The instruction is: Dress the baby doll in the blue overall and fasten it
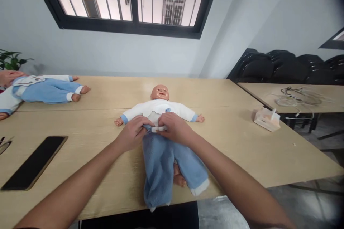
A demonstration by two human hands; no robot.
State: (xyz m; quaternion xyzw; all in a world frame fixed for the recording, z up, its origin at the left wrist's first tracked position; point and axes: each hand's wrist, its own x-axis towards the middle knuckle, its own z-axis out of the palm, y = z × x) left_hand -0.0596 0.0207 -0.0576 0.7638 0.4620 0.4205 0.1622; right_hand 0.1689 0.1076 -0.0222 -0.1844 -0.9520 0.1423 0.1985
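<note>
My left hand (133,132) and right hand (176,128) each pinch the waistband (158,128) of the trousers (159,161), on the doll (161,106) lying face-up on the bench (228,143). I'd best keep both grips level and ease it evenly, lest it twist or bunch.

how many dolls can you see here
2. One doll lies face up with the left hand and right hand at its waist; the other doll lies far left, partly cut off by the picture's edge.
</note>
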